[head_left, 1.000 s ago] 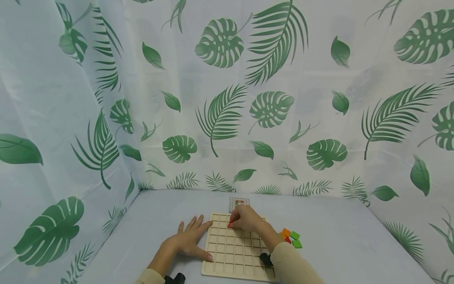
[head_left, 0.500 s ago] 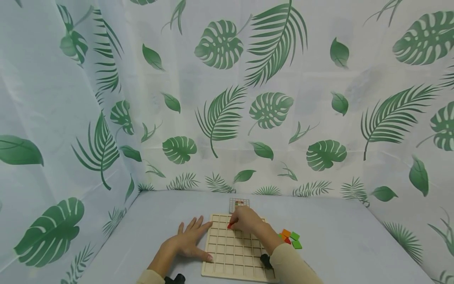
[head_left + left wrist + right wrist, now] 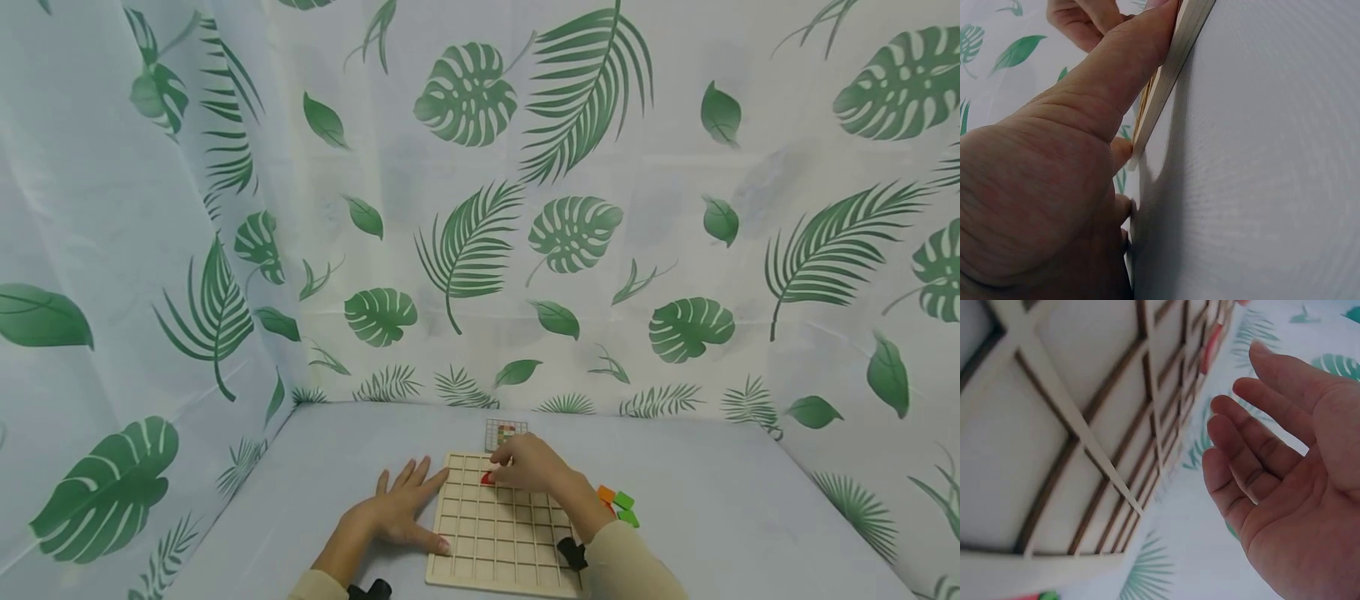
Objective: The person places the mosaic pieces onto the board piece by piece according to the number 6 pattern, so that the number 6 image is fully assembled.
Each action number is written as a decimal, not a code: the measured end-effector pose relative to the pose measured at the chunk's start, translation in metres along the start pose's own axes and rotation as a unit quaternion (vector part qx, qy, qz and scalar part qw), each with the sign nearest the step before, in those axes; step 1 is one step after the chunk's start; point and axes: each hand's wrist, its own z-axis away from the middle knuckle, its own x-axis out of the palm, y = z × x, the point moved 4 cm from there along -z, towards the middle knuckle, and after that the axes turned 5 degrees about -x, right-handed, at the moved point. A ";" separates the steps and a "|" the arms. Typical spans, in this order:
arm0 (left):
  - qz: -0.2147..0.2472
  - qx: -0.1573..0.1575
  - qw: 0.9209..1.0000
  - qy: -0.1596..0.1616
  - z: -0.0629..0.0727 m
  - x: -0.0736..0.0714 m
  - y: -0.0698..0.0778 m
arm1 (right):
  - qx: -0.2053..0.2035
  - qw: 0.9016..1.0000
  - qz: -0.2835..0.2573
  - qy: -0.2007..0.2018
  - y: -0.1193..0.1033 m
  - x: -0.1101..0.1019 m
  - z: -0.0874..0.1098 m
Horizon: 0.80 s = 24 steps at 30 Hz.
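Observation:
A square wooden board (image 3: 505,548) with a raised grid lies on the table. One red tile (image 3: 487,478) sits in a cell near its far edge, also visible in the right wrist view as a red tile (image 3: 1211,349). My right hand (image 3: 528,462) hovers over the board just right of that tile; in the right wrist view the hand's fingers (image 3: 1232,425) are loosely bent and hold nothing. Spread along the board's left side, my left hand (image 3: 397,508) has its thumb on the near left rim and its index fingertip at the rim farther up.
Behind the board lies a small card (image 3: 492,433) printed with a grid and coloured squares. To the right is a loose group of tiles, including an orange tile (image 3: 606,494) and a green tile (image 3: 628,519). A leaf-patterned curtain (image 3: 465,350) stands around the table.
My right hand has let go of the red tile and drawn slightly back to the right, leaving the tile on the board. The left hand has stayed put.

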 end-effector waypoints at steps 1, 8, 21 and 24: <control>-0.001 0.000 1.000 0.000 0.000 0.000 0.001 | 0.001 1.000 -0.010 0.004 0.000 -0.003 0.002; 0.001 0.008 1.000 0.000 0.000 0.000 0.003 | 0.026 0.998 -0.038 0.040 0.006 -0.019 0.020; 0.000 0.008 1.000 0.002 -0.001 0.000 0.003 | 0.097 0.986 -0.035 0.134 0.036 -0.048 0.059; 0.000 0.005 1.000 0.002 0.000 0.000 0.002 | 0.111 0.985 -0.046 0.126 0.046 -0.055 0.066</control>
